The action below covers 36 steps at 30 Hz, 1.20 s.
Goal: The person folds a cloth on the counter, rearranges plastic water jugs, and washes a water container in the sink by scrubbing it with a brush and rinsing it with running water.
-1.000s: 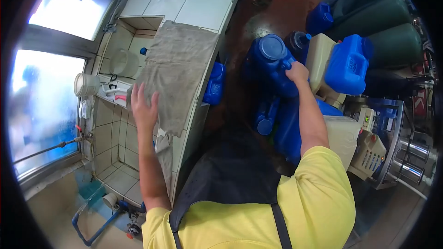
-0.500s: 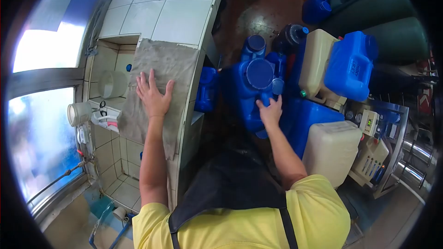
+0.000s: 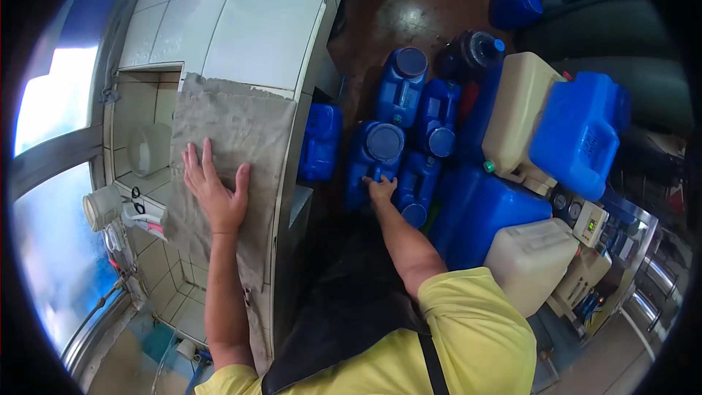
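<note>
Round-lidded blue plastic jug (image 3: 380,148): under right hand (image 3: 382,189), partly curled (grip unclear); more blue plastic jugs (image 3: 399,93) crowd ahead and rightward. Left hand (image 3: 216,196): spread over grey cloth (image 3: 248,128); white-tiled counter (image 3: 265,33) edged at its right, open ahead.

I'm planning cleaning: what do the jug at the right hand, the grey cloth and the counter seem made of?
Blue jug: probably plastic, semi-gloss, with soft highlights and moulded contours.
Grey cloth: fabric, matte, wrinkled; fibre unclear.
Counter: likely glazed ceramic, glossy tiles with joint lines.
</note>
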Motion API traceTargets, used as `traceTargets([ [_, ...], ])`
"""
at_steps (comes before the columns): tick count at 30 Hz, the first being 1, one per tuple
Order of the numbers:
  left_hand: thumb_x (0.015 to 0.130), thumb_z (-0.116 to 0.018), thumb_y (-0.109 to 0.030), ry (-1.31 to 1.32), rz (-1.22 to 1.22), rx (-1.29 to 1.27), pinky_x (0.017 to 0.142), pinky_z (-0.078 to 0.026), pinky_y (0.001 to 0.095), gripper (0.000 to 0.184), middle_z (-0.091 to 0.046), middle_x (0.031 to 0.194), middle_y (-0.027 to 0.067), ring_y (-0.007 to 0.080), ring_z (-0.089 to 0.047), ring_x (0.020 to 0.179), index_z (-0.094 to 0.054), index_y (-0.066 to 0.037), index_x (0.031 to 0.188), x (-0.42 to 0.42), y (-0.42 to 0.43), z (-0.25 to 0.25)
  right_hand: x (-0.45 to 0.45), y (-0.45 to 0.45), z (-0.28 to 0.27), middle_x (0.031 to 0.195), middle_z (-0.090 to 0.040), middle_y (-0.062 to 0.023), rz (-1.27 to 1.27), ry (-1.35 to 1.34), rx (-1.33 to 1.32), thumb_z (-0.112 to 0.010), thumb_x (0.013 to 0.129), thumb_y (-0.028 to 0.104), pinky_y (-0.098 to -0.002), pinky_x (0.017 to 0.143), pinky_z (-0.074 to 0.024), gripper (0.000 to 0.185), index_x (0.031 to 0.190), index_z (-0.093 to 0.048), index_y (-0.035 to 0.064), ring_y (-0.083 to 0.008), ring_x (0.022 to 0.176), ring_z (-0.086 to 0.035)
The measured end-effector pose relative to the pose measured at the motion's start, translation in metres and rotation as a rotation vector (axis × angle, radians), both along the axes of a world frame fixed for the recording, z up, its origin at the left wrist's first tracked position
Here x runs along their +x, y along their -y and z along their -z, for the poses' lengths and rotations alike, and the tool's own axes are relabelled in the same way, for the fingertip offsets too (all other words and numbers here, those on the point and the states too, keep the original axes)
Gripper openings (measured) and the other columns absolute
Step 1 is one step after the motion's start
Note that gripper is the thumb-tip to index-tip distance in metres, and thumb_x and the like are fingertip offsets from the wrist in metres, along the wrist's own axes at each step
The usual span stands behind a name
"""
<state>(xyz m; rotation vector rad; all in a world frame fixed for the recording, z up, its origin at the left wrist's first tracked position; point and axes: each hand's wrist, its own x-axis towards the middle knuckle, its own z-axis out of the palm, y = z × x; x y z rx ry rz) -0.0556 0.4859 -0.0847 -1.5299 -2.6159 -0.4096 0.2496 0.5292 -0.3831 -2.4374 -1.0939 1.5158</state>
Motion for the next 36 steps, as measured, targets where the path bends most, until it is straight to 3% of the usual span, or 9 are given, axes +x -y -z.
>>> traceTargets([
  [6,0.089,-0.067,-0.042,0.075,-0.026,-0.037,0.118,-0.019,0.0528,0.08,-0.029,0.161,0.0231,0.0425,-0.024,0.149,-0.038,-0.006,0.154,0.006,-0.006,-0.01,-0.008,0.014,0.124,0.166,-0.001,-0.0238,0.109,-0.205,-0.057,-0.084,0.078,0.042,-0.0361,0.119,-0.0286,0.063,0.123,-0.068,0.0009,-0.0389,0.147,-0.028],
  [17,0.089,-0.064,-0.044,0.173,-0.055,-0.054,0.12,-0.017,0.0509,0.081,-0.027,0.162,0.0223,0.0408,-0.023,0.15,-0.037,-0.005,0.155,0.008,-0.008,-0.014,-0.044,-0.017,0.148,0.167,-0.002,-0.0208,0.024,-0.118,-0.089,-0.082,0.079,0.048,-0.0382,0.122,-0.0256,0.073,0.131,-0.063,0.0005,-0.0391,0.147,-0.028],
  [21,0.089,-0.062,-0.049,0.21,-0.084,-0.039,0.121,-0.017,0.0504,0.083,-0.026,0.162,0.0224,0.0404,-0.023,0.15,-0.037,-0.003,0.154,0.011,-0.01,-0.014,-0.043,-0.012,0.175,0.145,-0.049,-0.025,0.038,-0.068,0.068,-0.083,0.076,0.056,-0.0359,0.112,-0.0408,0.09,0.133,-0.058,-0.0092,-0.0324,0.121,-0.059],
  [23,0.089,-0.061,-0.05,0.211,-0.086,-0.048,0.121,-0.017,0.0504,0.084,-0.026,0.163,0.0224,0.0404,-0.023,0.15,-0.037,-0.003,0.154,0.012,-0.009,-0.014,-0.048,-0.014,0.168,0.13,-0.058,-0.0245,-0.225,0.227,0.222,-0.078,0.078,0.062,-0.0369,0.104,-0.0465,0.082,0.118,-0.064,-0.0076,-0.0342,0.108,-0.063],
  [26,0.089,-0.06,-0.053,0.195,-0.089,-0.068,0.121,-0.017,0.0505,0.086,-0.026,0.163,0.0227,0.0405,-0.023,0.15,-0.036,-0.002,0.154,0.01,-0.009,-0.016,-0.036,-0.082,0.096,0.107,-0.064,-0.0216,-0.082,0.096,0.088,-0.072,0.083,0.062,-0.0388,0.095,-0.0489,0.067,0.096,-0.065,-0.0028,-0.036,0.097,-0.062],
  [28,0.089,-0.06,-0.054,0.193,-0.093,-0.067,0.121,-0.017,0.0505,0.086,-0.026,0.163,0.0229,0.0405,-0.023,0.15,-0.036,-0.002,0.154,0.009,-0.009,-0.017,-0.034,-0.121,0.096,0.091,-0.061,-0.0173,-0.065,0.298,0.606,-0.07,0.088,0.055,-0.0404,0.088,-0.0495,0.055,0.085,-0.059,0.0016,-0.0345,0.087,-0.06],
  [31,0.089,-0.06,-0.055,0.2,-0.094,-0.077,0.121,-0.017,0.0504,0.087,-0.025,0.163,0.0232,0.0405,-0.023,0.15,-0.036,-0.002,0.155,0.009,-0.008,-0.015,-0.032,-0.197,0.118,0.109,-0.066,-0.0233,-0.131,0.261,0.836,-0.069,0.089,0.052,-0.042,0.093,-0.0507,0.065,0.119,-0.059,-0.0046,-0.038,0.101,-0.064],
  [33,0.089,-0.06,-0.054,0.198,-0.095,-0.072,0.121,-0.017,0.0504,0.087,-0.025,0.163,0.0233,0.0406,-0.024,0.15,-0.036,-0.002,0.155,0.009,-0.009,-0.014,-0.036,-0.248,0.121,0.12,-0.065,-0.0249,-0.134,0.147,0.65,-0.068,0.089,0.054,-0.041,0.095,-0.0503,0.077,0.135,-0.052,-0.0064,-0.0395,0.109,-0.064],
  [36,0.089,-0.06,-0.054,0.206,-0.081,-0.063,0.121,-0.017,0.0505,0.087,-0.025,0.163,0.0235,0.0407,-0.024,0.15,-0.035,-0.002,0.155,0.009,-0.01,-0.016,-0.042,-0.308,0.157,0.111,-0.07,-0.0221,-0.115,-0.001,0.461,-0.074,0.082,0.052,-0.0409,0.09,-0.0526,0.075,0.128,-0.06,-0.0045,-0.0358,0.102,-0.067],
])
